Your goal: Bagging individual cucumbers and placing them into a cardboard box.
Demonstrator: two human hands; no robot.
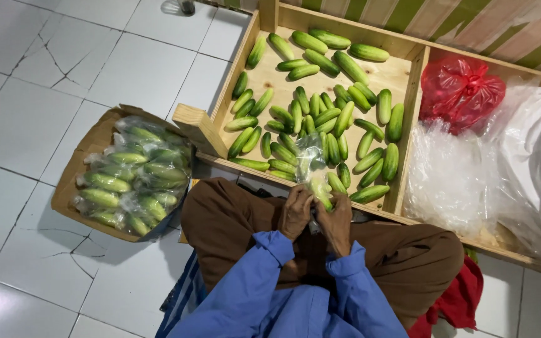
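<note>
Two hands: the left hand [297, 211] and the right hand [336, 220] meet just in front of the wooden crate [408, 81], close to the person's lap.
Left fingers: curled and pressed together, pinching the bottom of a small clear bag [312, 164] so it does not slip.
Right fingers: also curled shut on the same bag, gripping it from the other side.
Bag: it stands up from the hands and leans over the near edge of the crate, with cucumbers inside, so its open top stays up and nothing falls out.
Lap: brown trousers [226, 219] and blue sleeves [264, 281] sit right below the hands, so the person is sitting close to the crate.
Box: a cardboard box [89, 156] lies on the floor to the left of the crate, full of bagged cucumbers [126, 181], near enough to reach.
Loose cucumbers: many [320, 119] lie flat inside the left part of the crate, spread out and easy to pick.
Other part: right of the crate's middle wall lie crumpled clear bags [446, 175], a red bag [461, 91] and a big white sack [536, 163].
Floor: white tiles [39, 112] with cracks lie left of the crate.
</note>
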